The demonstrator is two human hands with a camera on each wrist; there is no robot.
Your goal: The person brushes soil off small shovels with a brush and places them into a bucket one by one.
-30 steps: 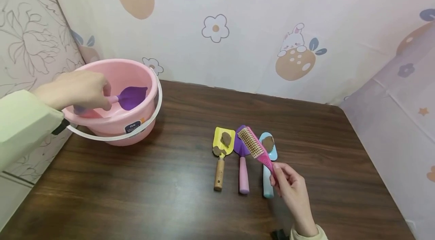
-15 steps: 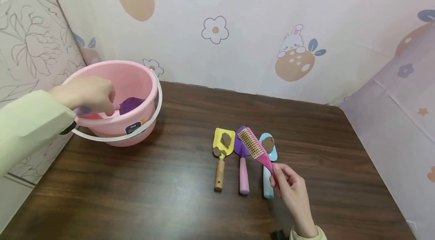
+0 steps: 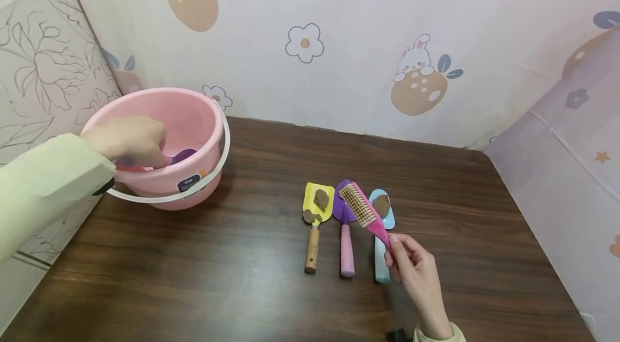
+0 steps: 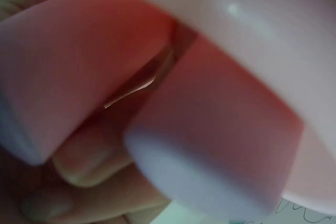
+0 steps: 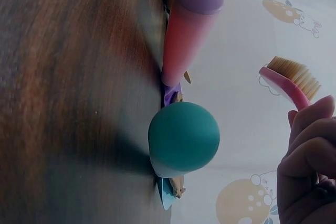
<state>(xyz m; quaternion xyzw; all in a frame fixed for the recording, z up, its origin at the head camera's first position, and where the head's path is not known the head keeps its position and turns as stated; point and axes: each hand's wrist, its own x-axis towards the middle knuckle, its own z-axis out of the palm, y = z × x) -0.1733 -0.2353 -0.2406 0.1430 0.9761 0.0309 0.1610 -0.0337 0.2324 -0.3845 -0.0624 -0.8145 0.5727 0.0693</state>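
A purple-bladed shovel (image 3: 183,155) shows inside a pink bucket (image 3: 194,116), its blade just beyond the left hand (image 3: 133,140), whose fingers curl round a pink handle (image 4: 79,66). A second pink handle (image 4: 220,124) shows close beside that grip; the blurred wrist view leaves unclear whether the hand has hold of both. The hold is low, below the rim, presumably because the handles lie within the bucket's depth.

In the right hand (image 3: 414,266), thumb and fingers close in a pinch on the handle end of a pink brush (image 3: 369,216). Its bristled head extends forward and left of that grip, bristles turned up, a hold that likely keeps the fingers clear of them. The brush hangs above the table (image 3: 232,277), apart from the tools below.

Just left of the right grip lies a blue shovel (image 3: 380,256), then a purple shovel (image 3: 346,231), then a yellow shovel (image 3: 314,231) bearing brown lumps (image 3: 321,199). Their handles point toward the person, apparently for easy reach. The bucket's white bail (image 3: 225,152) drops on the near side, below the left grip.
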